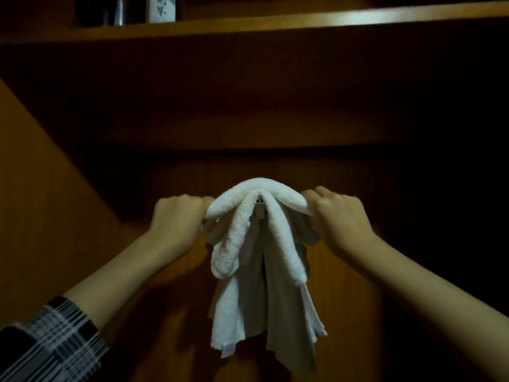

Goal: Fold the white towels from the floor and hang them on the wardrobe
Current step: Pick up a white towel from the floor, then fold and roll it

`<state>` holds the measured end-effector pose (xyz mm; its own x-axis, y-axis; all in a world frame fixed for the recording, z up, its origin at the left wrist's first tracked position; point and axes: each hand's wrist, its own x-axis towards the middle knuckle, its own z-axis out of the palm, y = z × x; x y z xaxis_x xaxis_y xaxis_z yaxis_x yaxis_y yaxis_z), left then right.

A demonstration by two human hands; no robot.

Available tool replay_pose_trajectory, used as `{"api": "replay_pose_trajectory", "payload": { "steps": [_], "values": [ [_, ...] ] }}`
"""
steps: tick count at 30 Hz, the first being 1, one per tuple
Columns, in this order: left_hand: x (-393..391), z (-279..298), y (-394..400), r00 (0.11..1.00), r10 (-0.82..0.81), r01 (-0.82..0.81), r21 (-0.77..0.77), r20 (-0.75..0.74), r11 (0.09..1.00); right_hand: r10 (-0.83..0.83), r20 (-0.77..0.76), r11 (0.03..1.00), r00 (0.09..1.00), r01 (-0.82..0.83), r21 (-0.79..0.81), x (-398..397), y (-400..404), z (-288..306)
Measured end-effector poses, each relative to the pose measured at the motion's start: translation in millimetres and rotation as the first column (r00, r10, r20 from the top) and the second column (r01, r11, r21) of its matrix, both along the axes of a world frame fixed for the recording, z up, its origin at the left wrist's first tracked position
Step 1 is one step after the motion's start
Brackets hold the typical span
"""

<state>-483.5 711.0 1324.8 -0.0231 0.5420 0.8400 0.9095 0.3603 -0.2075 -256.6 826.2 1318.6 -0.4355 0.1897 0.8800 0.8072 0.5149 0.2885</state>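
White towel (259,216), bunched, draped over hook (259,210) on wardrobe (358,119); left hand (176,216) and right hand (338,216) grip its ends. Hanging nearly done; further towels unseen.

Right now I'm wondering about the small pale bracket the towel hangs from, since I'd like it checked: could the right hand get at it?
Probably yes. The right hand grips the white towel just beside the bracket, which peeks out between the towel's folds. Only the draped cloth partly covers it; the hand would have to let go first.
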Motion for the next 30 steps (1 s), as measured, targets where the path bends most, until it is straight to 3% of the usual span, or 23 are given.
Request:
{"api": "replay_pose_trajectory", "payload": {
  "steps": [4, 7, 10, 15, 21, 24, 27, 30],
  "values": [
    [9, -34, 7, 0.943, -0.290, 0.291, 0.021, 0.164, 0.957, 0.106, -0.088, 0.994, 0.990, -0.105, 0.015, -14, -9, -30],
    [15, -47, 20, 0.919, -0.315, 0.319, 0.020, 0.238, 0.947, 0.167, -0.152, 0.986, 0.974, -0.166, 0.020, -29, -5, -40],
    [23, -53, 26, 0.884, -0.337, 0.369, -0.040, 0.324, 0.929, 0.180, -0.164, 0.973, 0.970, -0.199, -0.113, -36, -7, -47],
    [32, -45, 10, 0.660, -0.522, 0.648, -0.059, 0.540, 0.759, 0.328, -0.233, 0.829, 0.916, -0.397, -0.393, -27, -21, -47],
    [32, -46, 21, 0.742, -0.463, 0.487, 0.085, 0.485, 0.869, 0.343, -0.292, 0.793, 0.893, -0.442, -0.420, -35, -25, -58],
    [40, -53, 26, 0.690, -0.533, 0.499, 0.211, 0.489, 0.840, 0.360, -0.309, 0.837, 0.880, -0.451, -0.309, -45, -21, -69],
    [34, -65, 35, 0.754, -0.537, 0.497, 0.206, 0.378, 0.843, 0.372, -0.324, 0.860, 0.870, -0.454, -0.231, -50, -12, -71],
    [25, -66, 45, 0.764, -0.514, 0.472, 0.206, 0.390, 0.857, 0.331, -0.308, 0.882, 0.892, -0.409, -0.236, -50, 2, -64]
  ]
}}
